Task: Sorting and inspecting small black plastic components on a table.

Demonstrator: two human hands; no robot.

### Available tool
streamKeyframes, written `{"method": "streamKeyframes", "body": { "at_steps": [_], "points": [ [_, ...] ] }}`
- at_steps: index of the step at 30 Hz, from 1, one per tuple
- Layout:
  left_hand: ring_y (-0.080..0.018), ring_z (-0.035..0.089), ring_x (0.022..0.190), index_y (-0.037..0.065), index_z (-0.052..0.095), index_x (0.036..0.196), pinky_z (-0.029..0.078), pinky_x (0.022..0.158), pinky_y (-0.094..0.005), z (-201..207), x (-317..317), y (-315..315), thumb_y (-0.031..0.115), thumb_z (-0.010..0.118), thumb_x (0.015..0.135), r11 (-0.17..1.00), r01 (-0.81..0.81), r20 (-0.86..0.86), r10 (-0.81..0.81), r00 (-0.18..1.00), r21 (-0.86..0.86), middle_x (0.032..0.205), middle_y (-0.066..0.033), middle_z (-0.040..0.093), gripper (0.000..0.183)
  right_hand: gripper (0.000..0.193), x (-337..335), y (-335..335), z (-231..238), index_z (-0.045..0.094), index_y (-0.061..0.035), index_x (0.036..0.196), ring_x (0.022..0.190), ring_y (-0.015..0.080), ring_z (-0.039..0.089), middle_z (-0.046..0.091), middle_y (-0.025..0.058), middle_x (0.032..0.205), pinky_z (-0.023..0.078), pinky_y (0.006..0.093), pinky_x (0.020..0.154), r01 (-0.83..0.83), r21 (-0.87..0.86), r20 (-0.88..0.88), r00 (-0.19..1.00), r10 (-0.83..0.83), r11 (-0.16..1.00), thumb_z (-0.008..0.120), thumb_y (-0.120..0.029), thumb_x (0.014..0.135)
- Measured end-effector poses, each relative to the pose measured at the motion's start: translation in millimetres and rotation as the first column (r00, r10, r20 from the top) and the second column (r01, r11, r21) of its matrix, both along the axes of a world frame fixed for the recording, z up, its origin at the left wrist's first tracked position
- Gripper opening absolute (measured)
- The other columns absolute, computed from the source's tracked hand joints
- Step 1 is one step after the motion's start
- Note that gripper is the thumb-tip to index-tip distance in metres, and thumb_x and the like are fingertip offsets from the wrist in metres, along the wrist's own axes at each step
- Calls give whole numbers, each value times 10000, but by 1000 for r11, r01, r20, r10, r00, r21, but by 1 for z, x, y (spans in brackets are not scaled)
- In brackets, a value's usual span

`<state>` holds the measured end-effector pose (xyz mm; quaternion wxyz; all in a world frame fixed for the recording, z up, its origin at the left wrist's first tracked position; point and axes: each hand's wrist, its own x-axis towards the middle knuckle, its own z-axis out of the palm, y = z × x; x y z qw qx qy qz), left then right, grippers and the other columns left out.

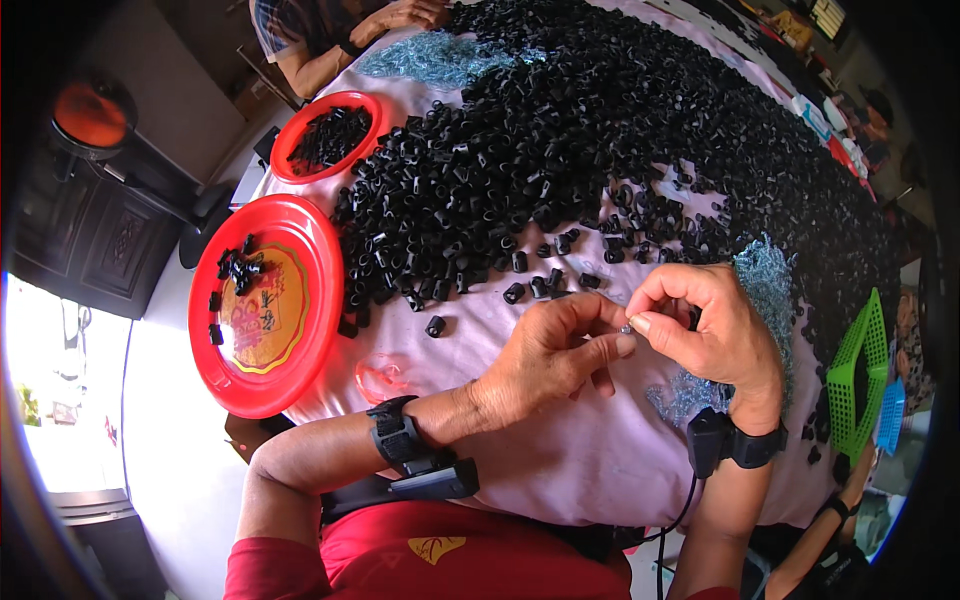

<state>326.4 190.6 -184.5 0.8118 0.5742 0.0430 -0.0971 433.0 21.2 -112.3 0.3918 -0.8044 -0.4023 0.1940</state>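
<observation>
Above the pink cloth, my left hand (550,350) and my right hand (708,325) meet with their fingertips pinched together. A tiny silvery piece (626,329) shows between the right thumb and finger, touching the left fingertips; its exact kind is too small to tell. A black cap-like piece (694,317) shows within the curl of my right hand. What the left fingers grip, if anything, is hidden. Beyond my hands lies a large heap of black hollow plastic pieces (480,200). Thin bluish clear pieces (690,398) lie beside my right wrist.
A red plate (328,290) with several black pieces stands at left. Behind it is a red tray (375,110) of black parts. Another bluish pile (430,58) lies near another person's arm (325,72). At right are a green basket (858,370) and a blue basket (890,415).
</observation>
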Motion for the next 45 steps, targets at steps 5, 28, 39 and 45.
{"method": "streamKeyframes", "body": {
  "at_steps": [5,28,39,45],
  "points": [
    [-72,656,658,43,662,1112,438,503,-186,-1,2,13,279,648,1015,976,147,-134,-168,977,-159,918,-35,727,255,67,0,2,-2,672,-6,859,622,93,637,686,50,709,490,254,552,-44,30,68,997,41,999,681,-70,876],
    [-50,511,502,5,648,844,411,467,-221,11,0,26,406,519,1067,937,169,-160,-124,979,305,656,-1,598,476,118,10,-17,11,664,5,830,585,123,631,673,83,686,501,285,558,31,-212,-24,999,-37,977,734,-89,823],
    [-53,538,523,1,723,989,447,485,-229,13,8,37,370,552,1058,949,178,-98,-157,983,262,680,-19,657,413,156,-6,16,-16,730,1,939,670,154,694,726,96,765,547,282,638,-21,23,-8,1000,21,1000,773,-75,810],
    [-63,600,614,-17,726,1040,500,558,-241,18,7,62,259,576,1031,837,20,-1,-24,1000,547,747,-36,685,314,86,-2,9,-18,722,28,851,667,170,712,721,137,741,539,303,622,26,-83,-85,996,-33,996,725,-52,821]
  ]
}}
